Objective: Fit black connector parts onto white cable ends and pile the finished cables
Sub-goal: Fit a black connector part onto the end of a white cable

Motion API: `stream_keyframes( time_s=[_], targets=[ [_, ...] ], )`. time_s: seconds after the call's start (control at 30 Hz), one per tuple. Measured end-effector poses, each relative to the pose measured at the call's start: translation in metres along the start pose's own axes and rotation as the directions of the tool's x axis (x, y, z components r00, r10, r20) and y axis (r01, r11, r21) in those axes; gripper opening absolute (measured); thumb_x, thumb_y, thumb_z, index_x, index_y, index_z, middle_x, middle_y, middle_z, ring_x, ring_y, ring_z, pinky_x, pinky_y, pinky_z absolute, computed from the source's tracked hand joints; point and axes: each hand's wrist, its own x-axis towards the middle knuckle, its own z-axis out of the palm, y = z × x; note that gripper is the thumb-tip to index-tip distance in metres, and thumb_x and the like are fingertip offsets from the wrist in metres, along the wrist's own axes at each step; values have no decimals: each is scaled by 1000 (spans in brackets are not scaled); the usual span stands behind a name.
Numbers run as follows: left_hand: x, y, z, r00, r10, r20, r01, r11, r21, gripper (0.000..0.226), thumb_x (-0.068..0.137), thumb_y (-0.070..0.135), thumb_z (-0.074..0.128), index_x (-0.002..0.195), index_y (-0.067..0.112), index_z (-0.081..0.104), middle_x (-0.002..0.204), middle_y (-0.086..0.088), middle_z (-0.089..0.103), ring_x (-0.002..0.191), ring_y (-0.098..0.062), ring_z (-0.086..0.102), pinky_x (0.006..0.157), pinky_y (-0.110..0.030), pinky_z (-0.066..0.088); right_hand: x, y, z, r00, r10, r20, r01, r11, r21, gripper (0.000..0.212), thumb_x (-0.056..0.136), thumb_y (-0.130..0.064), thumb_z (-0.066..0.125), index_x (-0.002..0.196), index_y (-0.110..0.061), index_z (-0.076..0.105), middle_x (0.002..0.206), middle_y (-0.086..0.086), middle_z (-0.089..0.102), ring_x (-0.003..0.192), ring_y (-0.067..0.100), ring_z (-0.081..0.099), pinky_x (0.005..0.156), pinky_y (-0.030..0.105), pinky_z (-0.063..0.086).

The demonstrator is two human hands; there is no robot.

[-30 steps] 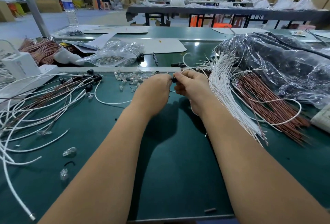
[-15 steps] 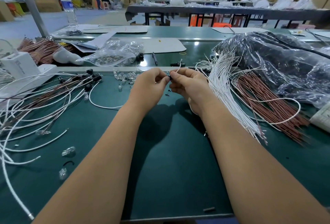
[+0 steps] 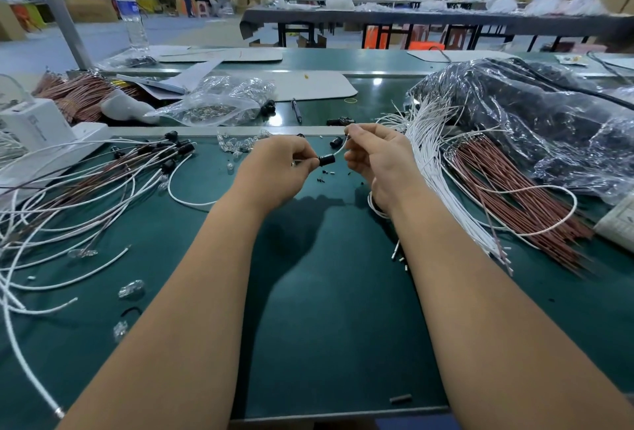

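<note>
— What's over on your left side?

— The pile of finished cables [image 3: 103, 186] lies spread on the green bench [image 3: 343, 326], white and brown leads with black caps at their far ends. A few clear bulbs [image 3: 131, 288] lie loose near my left forearm.

— And your left hand?

— My left hand [image 3: 274, 168] is raised over the middle of the bench, fingers curled, pinching the black connector part [image 3: 326, 159] at its left end between thumb and forefinger.

— Where does the cable sit?

— The white cable [image 3: 339, 151] runs out of the connector's right end, up to my right hand [image 3: 380, 162], which pinches it just beside the connector. The two hands are near each other, the connector between them. The cable's slack loops down under my right wrist.

— Further right?

— The bundle of unfitted white cables [image 3: 432, 168] fans out just beside my right hand, then a bundle of brown wires [image 3: 507, 196], then a crumpled plastic bag [image 3: 535, 114] of dark stock.
</note>
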Motion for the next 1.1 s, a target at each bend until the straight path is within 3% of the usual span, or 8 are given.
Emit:
stream_keyframes(
  time_s=[0.1,0.23,0.3,0.43,0.57,0.77,0.93,1.1],
  targets=[
    [0,-2,-1,999,6,-53,-5,1000,5,7,89,21,65,87,19,71,68,22,55,71,-12,52,70,-28,44,-1,-1,-1,1000,1,2,-1,1000,8,11,91,-7,63,81,-9,66,65,1,65,54,10,60,56,22,52],
    [0,-3,-3,991,7,-135,-9,1000,-17,5,89,19,65,88,18,70,68,20,57,68,-9,55,67,-27,44,-2,-1,2,999,-4,43,0,996,86,13,94,1,56,87,-4,65,71,7,66,61,12,65,62,21,55],
    [0,-3,-3,988,3,-157,-11,999,-49,3,89,19,64,87,18,67,66,14,59,63,-7,55,64,-28,44,-3,-2,3,998,-14,65,4,989,146,14,94,3,54,88,-1,65,71,8,66,63,13,66,64,22,56],
    [0,-3,-3,988,-32,-152,11,990,-139,3,91,19,62,89,17,63,68,-2,65,62,-23,58,64,-37,49,-5,-3,5,993,1,120,-32,967,253,16,95,5,52,87,0,65,68,6,67,64,13,67,66,22,57],
    [0,-6,-3,988,-40,-151,19,990,-139,5,91,19,61,88,23,61,64,9,58,54,-9,49,58,-32,45,-7,-4,5,979,68,192,-126,943,307,17,96,3,50,88,0,65,67,5,68,63,13,67,65,22,57],
    [-1,-4,-1,982,-23,-188,26,1000,11,5,93,21,59,94,21,64,78,7,61,75,-21,58,69,-37,50,-9,-4,6,970,113,213,-167,953,253,17,95,2,51,87,-1,65,66,5,68,59,13,66,61,22,56],
    [-1,-1,5,981,36,-189,-15,994,110,10,93,18,56,99,15,64,95,0,67,78,-19,54,66,-29,38,-8,0,9,995,50,89,-61,989,133,12,93,1,56,87,-2,66,66,4,68,58,12,66,62,22,57],
    [-1,3,8,983,42,-180,-25,995,98,12,92,14,55,98,8,64,96,-6,66,86,-23,55,72,-33,43,-8,3,11,997,-31,69,34,998,-43,11,93,0,59,87,-6,67,72,7,66,58,11,65,60,21,55]
  ],
)
